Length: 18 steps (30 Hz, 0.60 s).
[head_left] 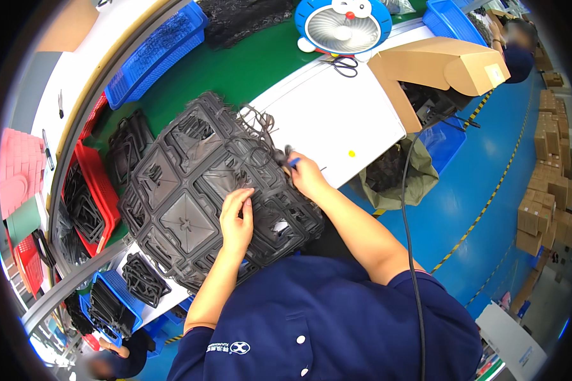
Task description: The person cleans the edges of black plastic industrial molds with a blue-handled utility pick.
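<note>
A large stack of black moulded rubber sheets [187,219], with square frame shapes and thin webs, spans the bench before me. My left hand [237,222] rests over its near middle, fingers extended and loosely together, holding nothing. At the stack's right edge, my right hand [308,178] is closed round a small tool with a blue handle [293,162]. The tool's dark head is blurred, so its exact kind is unclear. Thin black trimmings [258,120] curl up from the edge just beyond it.
Black-handled scissors [343,66] lie by a blue cartoon-shaped fan [343,28]. A white board [337,114] and an open cardboard box [426,60] are at right. Red [98,190] and blue baskets [156,54] stand left. A black cable [408,209] hangs beside my right arm. Two co-workers are nearby.
</note>
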Available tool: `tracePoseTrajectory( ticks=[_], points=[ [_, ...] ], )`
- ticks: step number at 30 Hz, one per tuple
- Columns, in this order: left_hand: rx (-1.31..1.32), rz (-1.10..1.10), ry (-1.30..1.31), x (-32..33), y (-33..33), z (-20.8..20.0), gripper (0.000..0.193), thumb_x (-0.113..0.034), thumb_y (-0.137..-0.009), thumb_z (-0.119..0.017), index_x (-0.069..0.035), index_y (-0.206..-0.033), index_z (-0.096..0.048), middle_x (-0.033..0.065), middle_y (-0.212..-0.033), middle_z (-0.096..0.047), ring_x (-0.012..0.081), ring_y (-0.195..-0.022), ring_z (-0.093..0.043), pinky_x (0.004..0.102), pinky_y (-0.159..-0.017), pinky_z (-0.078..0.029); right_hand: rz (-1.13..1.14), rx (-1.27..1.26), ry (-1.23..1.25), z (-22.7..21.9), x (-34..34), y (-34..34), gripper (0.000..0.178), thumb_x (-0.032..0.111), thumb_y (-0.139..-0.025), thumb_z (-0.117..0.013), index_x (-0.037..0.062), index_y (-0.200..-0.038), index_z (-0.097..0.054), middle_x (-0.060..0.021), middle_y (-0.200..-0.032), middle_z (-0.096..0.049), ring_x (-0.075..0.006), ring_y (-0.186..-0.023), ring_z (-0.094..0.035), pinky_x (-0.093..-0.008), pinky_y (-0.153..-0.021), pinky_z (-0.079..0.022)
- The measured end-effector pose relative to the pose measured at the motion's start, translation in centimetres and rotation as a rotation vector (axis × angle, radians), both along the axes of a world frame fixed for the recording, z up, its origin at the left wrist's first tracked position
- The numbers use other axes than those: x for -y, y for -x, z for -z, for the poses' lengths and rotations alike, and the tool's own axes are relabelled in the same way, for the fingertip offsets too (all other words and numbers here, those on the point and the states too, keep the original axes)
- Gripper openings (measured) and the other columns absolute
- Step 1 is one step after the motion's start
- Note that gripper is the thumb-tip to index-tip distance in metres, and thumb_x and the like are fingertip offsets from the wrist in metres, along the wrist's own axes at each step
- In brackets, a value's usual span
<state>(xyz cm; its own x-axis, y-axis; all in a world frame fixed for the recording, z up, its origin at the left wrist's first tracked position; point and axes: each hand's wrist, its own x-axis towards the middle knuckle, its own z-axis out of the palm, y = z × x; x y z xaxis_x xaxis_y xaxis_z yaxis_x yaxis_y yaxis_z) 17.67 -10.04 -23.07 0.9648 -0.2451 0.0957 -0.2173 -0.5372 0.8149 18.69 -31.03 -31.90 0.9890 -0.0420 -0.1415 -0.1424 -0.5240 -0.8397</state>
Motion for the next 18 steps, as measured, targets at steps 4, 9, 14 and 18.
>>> tracePoseTrajectory(
  ticks=[4, 9, 14, 18],
  points=[
    [-0.028, 0.029, 0.035, 1.1, 0.7, 0.3, 0.019, 0.004, -0.082, -0.058, -0.002, -0.099, -0.065, 0.0137, -0.097, -0.063, 0.0276, -0.093, -0.061, 0.0331, -0.084, -0.047, 0.054, -0.177, -0.297, -3.0, 6.8, 8.8, 0.01, 0.009, -0.085, -0.06, 0.0013, -0.09, -0.058, -0.005, -0.078, -0.057, -0.0173, -0.074, -0.057, -0.0309, -0.07, -0.046],
    [-0.042, 0.202, 0.126, 6.1, 0.1, 0.4, 0.02, 0.006, -0.08, -0.058, -0.004, -0.096, -0.065, 0.0139, -0.09, -0.063, 0.0295, -0.086, -0.061, 0.0337, -0.077, -0.049, 0.478, -0.381, -0.453, -10.2, 18.8, 17.7, 0.012, 0.012, -0.086, -0.066, 0.0071, -0.088, -0.055, 0.0014, -0.076, -0.056, -0.0054, -0.066, -0.053, -0.021, -0.055, -0.043],
    [-0.015, 0.487, 0.119, 15.1, -1.6, 4.6, 0.023, 0.004, -0.076, -0.061, -0.003, -0.098, -0.063, 0.0141, -0.089, -0.059, 0.0313, -0.086, -0.059, 0.0362, -0.076, -0.049, 0.682, -0.161, -0.3, -9.7, 25.4, 18.4, 0.011, 0.01, -0.086, -0.065, 0.0067, -0.087, -0.055, 0.0019, -0.072, -0.054, -0.0061, -0.057, -0.048, -0.0219, -0.049, -0.039],
    [-0.011, 0.543, 0.016, 21.1, -2.1, 8.4, 0.024, 0.002, -0.075, -0.061, -0.004, -0.098, -0.063, 0.0149, -0.099, -0.057, 0.0326, -0.094, -0.056, 0.0384, -0.081, -0.048, 0.679, -0.216, -0.207, -3.4, 28.1, 17.3, 0.01, 0.006, -0.086, -0.064, 0.0054, -0.089, -0.055, 0.0008, -0.071, -0.053, -0.0069, -0.056, -0.048, -0.0211, -0.047, -0.038]
  ],
)
